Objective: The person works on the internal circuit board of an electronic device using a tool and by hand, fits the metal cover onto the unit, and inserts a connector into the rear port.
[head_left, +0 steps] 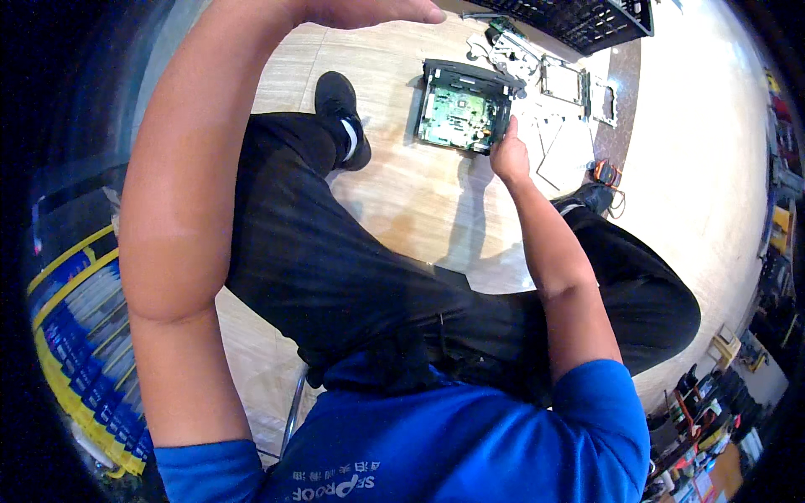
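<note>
An open black electronics chassis (474,75) is in front of me, low over the light floor. A green circuit board (461,117) fills its inside. My right hand (510,158) grips the near right corner of the chassis, the thumb along its side wall and the other fingers mostly hidden below. Whether the chassis rests on the floor or is tilted up by that hand, I cannot tell. My left hand (369,12) is raised at the top edge of the view, away from the chassis. Its visible fingers stretch out to the right with nothing in them; part of it is cut off.
Behind the chassis stands a black plastic crate (579,27). Metal frames (563,84), loose parts and flat panels (568,155) lie to the right. A small orange and black device (605,173) with a cord sits by my right shoe (591,198). My left shoe (337,101) flanks the chassis.
</note>
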The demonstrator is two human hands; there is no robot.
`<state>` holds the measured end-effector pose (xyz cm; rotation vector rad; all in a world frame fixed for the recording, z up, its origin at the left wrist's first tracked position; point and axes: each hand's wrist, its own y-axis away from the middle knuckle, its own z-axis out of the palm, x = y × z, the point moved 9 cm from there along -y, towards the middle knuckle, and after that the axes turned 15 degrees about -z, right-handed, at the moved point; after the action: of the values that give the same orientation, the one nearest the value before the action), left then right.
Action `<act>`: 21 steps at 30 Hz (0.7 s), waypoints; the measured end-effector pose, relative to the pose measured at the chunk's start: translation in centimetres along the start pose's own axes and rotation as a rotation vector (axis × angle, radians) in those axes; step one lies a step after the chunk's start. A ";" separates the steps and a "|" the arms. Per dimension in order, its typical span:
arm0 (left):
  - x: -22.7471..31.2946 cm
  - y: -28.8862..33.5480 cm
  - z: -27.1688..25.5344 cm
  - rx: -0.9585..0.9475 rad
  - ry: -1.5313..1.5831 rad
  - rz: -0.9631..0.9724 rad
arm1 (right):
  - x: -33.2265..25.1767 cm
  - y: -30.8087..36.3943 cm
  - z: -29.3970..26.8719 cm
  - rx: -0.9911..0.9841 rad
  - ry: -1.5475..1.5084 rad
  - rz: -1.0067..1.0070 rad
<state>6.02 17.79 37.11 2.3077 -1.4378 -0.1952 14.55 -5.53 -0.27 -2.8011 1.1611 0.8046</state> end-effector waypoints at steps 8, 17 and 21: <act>2.1 2.1 -1.7 0.108 -0.009 -0.029 | -1.9 -7.3 -6.8 0.046 0.007 -0.170; 1.0 2.5 -1.9 0.059 0.015 0.019 | 2.3 -10.0 -4.6 -0.640 -0.306 0.229; 0.5 2.2 -1.6 0.129 -0.049 -0.004 | 2.3 -10.5 -5.5 -0.605 -0.432 0.290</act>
<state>4.97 16.90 39.47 2.4242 -1.5099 -0.1655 25.43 -0.47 1.48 -2.6348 1.4364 1.9585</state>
